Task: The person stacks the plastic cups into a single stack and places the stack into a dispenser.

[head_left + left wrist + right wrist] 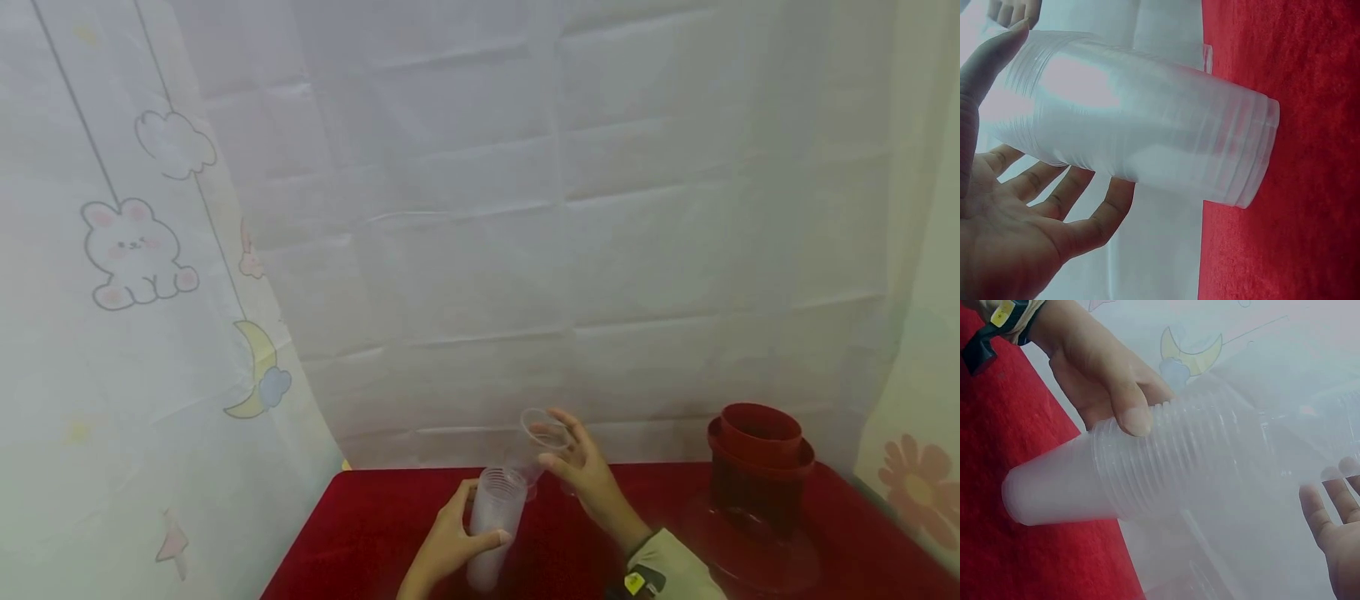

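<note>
My left hand (457, 533) grips a tall stack of clear plastic cups (497, 525), thumb on one side and fingers on the other. The stack stands mouth up, leaning slightly, above the red cloth. In the left wrist view the stack (1147, 112) shows its many nested rims near the thumb. Beside its top, my right hand (588, 471) holds a single clear plastic cup (545, 429) between thumb and fingers, its mouth tilted up. The right wrist view shows this cup (1297, 434) close to the stack's open end, with the right fingertips (1313, 500) along its underside.
A red cloth (360, 533) covers the table. More clear cup (567, 490) shapes show behind the hands. At the right stands a red round container (757, 475) with a raised rim, a flat red disc (772, 567) before it. Pale sheeting (450, 292) hangs behind the table.
</note>
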Demonstrator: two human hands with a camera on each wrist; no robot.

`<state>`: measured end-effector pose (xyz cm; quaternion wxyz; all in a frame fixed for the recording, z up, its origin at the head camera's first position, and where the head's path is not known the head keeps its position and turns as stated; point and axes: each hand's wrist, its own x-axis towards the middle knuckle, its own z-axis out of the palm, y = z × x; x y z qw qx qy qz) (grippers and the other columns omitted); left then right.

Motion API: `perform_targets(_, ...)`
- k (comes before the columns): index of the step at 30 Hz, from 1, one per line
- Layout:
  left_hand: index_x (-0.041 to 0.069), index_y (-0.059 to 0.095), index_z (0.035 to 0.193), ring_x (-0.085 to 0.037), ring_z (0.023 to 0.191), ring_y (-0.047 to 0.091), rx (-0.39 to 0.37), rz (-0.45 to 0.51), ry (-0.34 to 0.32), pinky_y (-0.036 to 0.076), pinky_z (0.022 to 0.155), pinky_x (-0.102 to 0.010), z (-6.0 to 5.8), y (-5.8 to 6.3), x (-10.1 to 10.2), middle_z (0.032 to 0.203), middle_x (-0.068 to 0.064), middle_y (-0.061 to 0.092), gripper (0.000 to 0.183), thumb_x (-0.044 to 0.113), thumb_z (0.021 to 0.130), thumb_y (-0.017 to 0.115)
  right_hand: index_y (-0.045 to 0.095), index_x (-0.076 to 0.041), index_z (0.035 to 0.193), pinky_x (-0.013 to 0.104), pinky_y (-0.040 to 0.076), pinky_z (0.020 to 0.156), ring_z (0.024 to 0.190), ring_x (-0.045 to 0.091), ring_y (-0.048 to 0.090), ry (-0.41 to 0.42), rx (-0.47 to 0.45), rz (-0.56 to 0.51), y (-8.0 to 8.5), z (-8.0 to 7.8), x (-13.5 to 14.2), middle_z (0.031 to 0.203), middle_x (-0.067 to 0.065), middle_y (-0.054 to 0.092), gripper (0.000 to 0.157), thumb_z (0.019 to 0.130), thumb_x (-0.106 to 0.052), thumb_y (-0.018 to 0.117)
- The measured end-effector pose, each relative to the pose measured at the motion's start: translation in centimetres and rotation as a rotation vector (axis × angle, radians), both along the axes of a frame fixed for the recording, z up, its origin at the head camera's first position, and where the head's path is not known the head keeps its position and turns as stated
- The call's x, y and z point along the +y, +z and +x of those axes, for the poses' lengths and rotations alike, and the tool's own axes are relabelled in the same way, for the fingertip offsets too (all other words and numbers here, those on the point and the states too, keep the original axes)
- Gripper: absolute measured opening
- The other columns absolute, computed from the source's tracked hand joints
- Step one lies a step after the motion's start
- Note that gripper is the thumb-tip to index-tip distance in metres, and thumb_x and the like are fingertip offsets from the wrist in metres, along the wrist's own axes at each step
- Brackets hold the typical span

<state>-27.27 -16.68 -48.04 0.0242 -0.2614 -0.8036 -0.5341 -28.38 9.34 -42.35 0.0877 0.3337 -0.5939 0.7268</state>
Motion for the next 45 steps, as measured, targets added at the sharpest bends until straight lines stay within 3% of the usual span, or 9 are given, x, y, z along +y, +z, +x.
perform_targets(4,0.022,0.046,0.138,-0.016,0.102,0.062,-0.006,-0.006,0.009,0.055,0.072,-0.031,0.1,-0.1,0.0,0.123,-0.003,0.061,0.063,0.030,0.085,0.080,0.019,0.003,0.152,0.029,0.052,0.088,0.124,0.021,0.057,0.031,-0.001,0.001,-0.3,0.0,-0.3,0.143,0.035,0.040,0.066,0.097,0.002,0.057)
perform_targets(5,0.022,0.046,0.138,-0.016,0.102,0.062,-0.008,-0.007,0.012,0.055,0.072,-0.031,0.2,0.0,0.0,0.123,-0.003,0.061,0.063,0.030,0.085,0.080,0.019,0.002,0.152,0.032,0.050,0.095,0.125,0.021,0.056,0.036,-0.003,0.001,-0.3,0.0,-0.3,0.143,0.035,0.040,0.066,0.097,0.002,0.057)
perform_targets(10,0.022,0.046,0.138,-0.017,0.103,0.061,-0.009,-0.003,0.015,0.055,0.072,-0.031,0.5,0.1,0.1,0.123,-0.003,0.060,0.062,0.029,0.086,0.080,0.023,-0.003,0.153,0.035,0.049,0.097,0.128,0.024,0.054,0.032,-0.008,0.011,-0.5,0.0,-0.6,0.144,0.033,0.041,0.065,0.098,0.001,0.057)
perform_targets(17,0.023,0.045,0.139,-0.017,0.104,0.060,-0.015,0.002,0.011,0.055,0.072,-0.031,0.7,0.3,0.2,0.124,-0.003,0.059,0.062,0.027,0.086,0.079,0.026,-0.012,0.153,0.037,0.050,0.096,0.126,0.033,0.054,0.034,-0.036,0.044,-0.5,0.2,-1.2,0.145,0.029,0.042,0.065,0.098,-0.003,0.058)
perform_targets(24,0.023,0.045,0.139,-0.017,0.104,0.059,-0.012,-0.006,0.017,0.054,0.072,-0.031,0.7,0.3,0.2,0.124,-0.002,0.059,0.063,0.028,0.086,0.079,0.026,-0.013,0.153,0.040,0.053,0.091,0.120,0.027,0.058,0.057,-0.055,0.055,-0.9,0.2,-1.7,0.147,0.035,0.036,0.065,0.098,-0.003,0.059)
perform_targets(32,0.022,0.046,0.139,-0.016,0.104,0.060,0.002,0.012,-0.010,0.055,0.071,-0.031,0.7,0.0,0.4,0.124,-0.004,0.060,0.063,0.025,0.086,0.079,0.024,-0.012,0.154,0.039,0.052,0.093,0.128,0.039,0.052,0.082,-0.097,0.077,-1.4,0.6,-2.0,0.150,0.032,0.036,0.067,0.098,-0.004,0.059)
perform_targets(45,0.024,0.045,0.139,-0.019,0.107,0.060,0.026,-0.004,-0.009,0.055,0.072,-0.031,0.3,0.6,0.3,0.126,-0.003,0.059,0.064,0.026,0.085,0.080,0.026,-0.012,0.154,0.035,0.053,0.092,0.121,0.023,0.060,0.055,-0.069,0.096,-1.5,0.2,-1.8,0.148,0.029,0.041,0.065,0.099,-0.004,0.059)
